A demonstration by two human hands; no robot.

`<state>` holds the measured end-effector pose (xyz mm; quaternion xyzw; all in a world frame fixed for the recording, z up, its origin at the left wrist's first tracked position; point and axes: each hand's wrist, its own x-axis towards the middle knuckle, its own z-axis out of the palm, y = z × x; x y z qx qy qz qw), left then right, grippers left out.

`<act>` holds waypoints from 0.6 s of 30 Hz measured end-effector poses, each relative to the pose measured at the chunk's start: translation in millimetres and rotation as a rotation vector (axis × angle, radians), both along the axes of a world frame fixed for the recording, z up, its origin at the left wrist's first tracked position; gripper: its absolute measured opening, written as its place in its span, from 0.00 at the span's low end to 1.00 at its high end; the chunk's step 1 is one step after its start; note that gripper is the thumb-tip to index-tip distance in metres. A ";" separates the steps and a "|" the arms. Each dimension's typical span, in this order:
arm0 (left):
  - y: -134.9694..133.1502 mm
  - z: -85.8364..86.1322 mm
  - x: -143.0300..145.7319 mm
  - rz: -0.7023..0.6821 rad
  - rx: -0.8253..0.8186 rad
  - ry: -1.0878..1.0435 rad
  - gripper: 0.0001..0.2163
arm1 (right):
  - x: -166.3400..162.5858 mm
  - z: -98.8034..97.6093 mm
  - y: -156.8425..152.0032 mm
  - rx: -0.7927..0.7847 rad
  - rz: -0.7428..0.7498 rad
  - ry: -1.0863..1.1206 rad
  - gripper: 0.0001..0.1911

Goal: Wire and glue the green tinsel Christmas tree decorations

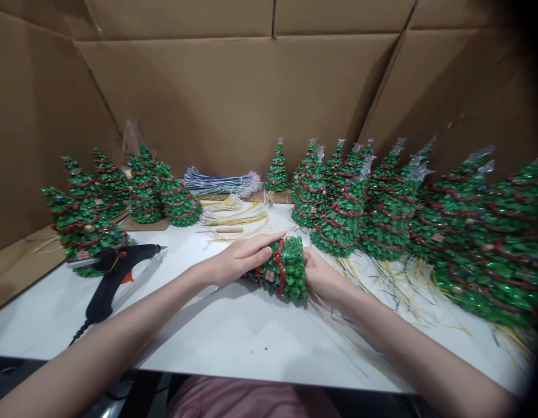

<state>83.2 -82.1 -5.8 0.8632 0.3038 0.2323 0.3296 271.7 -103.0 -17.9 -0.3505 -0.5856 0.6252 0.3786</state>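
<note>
A green Christmas tree figurine (pixel 286 273) with red garland lies on its side on the white table, its base turned to the right. Across its upper side rests my left hand (pixel 246 255), fingers closed over it. My right hand (pixel 318 273) is at the base end, its fingers curled and partly hidden behind the rim; what they hold there I cannot make out. Thin pale wires (pixel 334 325) trail from the base below my right hand.
A black glue gun (pixel 114 278) lies at left near several trees (pixel 142 191). Bundled blue-white wires (pixel 220 183), yellow wires (pixel 236 216) and a wooden-handled tool (pixel 229 230) lie behind. Several star-topped trees (pixel 388 209) crowd the right, with loose wires (pixel 403 290). Cardboard walls (pixel 225 98) enclose the table (pixel 199 342).
</note>
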 end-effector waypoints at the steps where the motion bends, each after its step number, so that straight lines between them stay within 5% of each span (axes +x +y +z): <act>1: 0.0 -0.1 0.1 -0.001 0.002 0.002 0.24 | 0.0 -0.2 -0.1 -0.009 0.001 -0.003 0.13; 18: 0.0 0.4 0.9 -0.012 -0.001 -0.022 0.23 | -0.1 -2.5 0.7 -0.060 0.015 0.061 0.10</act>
